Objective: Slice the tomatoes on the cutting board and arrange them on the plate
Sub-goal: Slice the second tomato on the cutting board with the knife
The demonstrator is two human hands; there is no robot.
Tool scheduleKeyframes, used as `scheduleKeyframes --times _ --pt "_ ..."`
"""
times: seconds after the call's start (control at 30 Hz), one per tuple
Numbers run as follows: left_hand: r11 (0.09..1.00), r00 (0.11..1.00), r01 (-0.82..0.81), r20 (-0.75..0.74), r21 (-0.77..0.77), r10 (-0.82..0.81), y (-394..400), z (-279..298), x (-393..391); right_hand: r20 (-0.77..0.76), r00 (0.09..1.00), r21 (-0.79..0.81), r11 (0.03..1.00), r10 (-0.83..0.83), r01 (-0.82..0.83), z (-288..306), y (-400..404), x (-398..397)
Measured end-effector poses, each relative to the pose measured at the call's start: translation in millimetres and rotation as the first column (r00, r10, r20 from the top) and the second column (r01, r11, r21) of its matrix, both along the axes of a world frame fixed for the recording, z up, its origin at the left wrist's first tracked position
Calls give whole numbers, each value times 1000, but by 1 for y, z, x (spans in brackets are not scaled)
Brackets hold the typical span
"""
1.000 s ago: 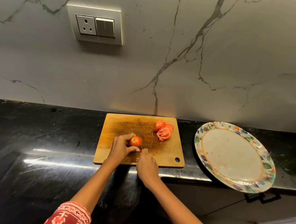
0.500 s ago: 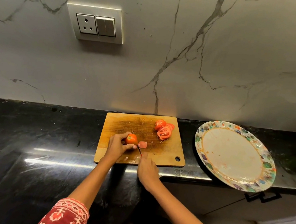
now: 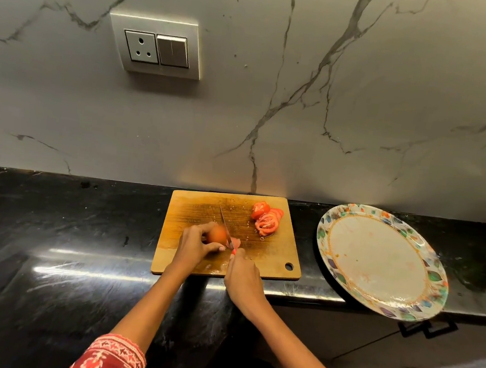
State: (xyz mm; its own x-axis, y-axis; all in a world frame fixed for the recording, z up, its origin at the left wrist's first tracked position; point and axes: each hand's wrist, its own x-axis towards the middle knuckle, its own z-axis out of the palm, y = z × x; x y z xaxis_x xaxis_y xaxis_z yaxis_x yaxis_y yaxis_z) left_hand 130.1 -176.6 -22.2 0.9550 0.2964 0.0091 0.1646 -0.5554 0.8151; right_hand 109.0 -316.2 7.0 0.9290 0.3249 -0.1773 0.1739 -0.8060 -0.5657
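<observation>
A: Two hands working over cutting board. Left hand is gripping tomato.
B: Right hand is clasping knife, blade seemingly cutting tomato; slices are lying apart.

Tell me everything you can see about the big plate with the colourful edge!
The plate is wide and round, with a pale cream middle and a rim patterned with leaf shapes in green, blue, purple and orange. A thin orange line rings the centre. It looks glossy, perhaps melamine or ceramic. It holds no tomato slices, only faint orange smears. It lies on the black counter, right of the cutting board, and its near edge hangs over the counter's front. Neither hand touches it.
</observation>
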Motion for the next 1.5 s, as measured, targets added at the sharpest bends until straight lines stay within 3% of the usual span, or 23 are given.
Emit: scheduleKeyframes --times 0.43,0.97,1.5 --pt "998 999 -34 -18 49 35 -4 3 2 -38 999 -29 1000 -14 13 6 3 1" --pt "1000 999 -26 -30 11 27 -2 4 4 64 997 -145 989 49 -39 -5 10 9" --pt "1000 1000 -12 -10 -10 12 -1 2 3 -7 999 -78 996 34 -34 -12 18 25"
